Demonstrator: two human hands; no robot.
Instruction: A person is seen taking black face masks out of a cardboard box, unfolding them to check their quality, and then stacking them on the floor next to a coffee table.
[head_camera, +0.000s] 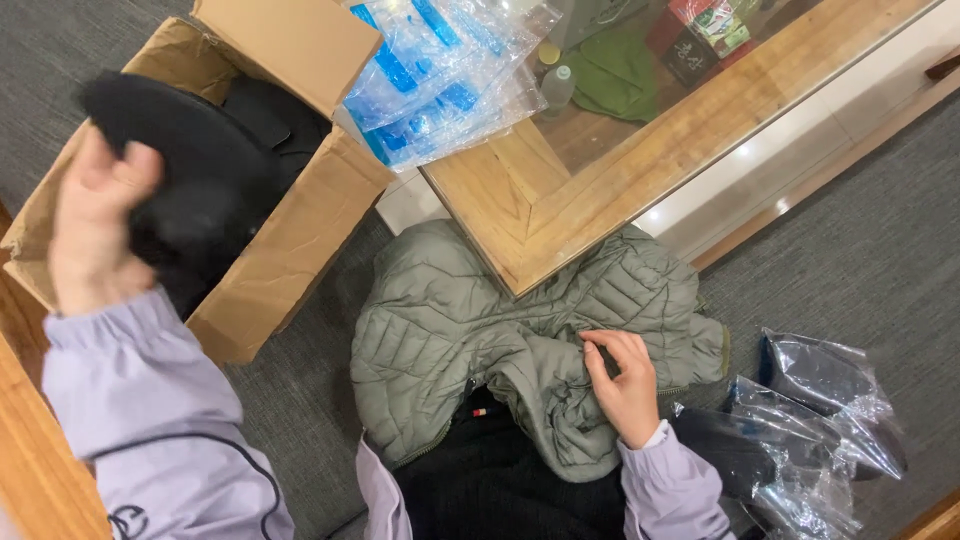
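My left hand (92, 225) is raised over an open cardboard box (290, 250) and grips a black fabric item (185, 170), which looks blurred. More dark clothing (275, 115) lies inside the box. My right hand (625, 385) rests on a quilted olive-green jacket (450, 320) that lies crumpled on the grey carpet, with its fingers pinching a fold of the fabric. Both my sleeves are pale lilac.
A wooden glass-topped table (560, 200) juts over the jacket; clear bags with blue print (440, 70) lie at its corner. Beneath the glass are a green cloth (615, 70) and a small bottle (558, 88). Crumpled clear plastic bags (820, 420) sit at the right.
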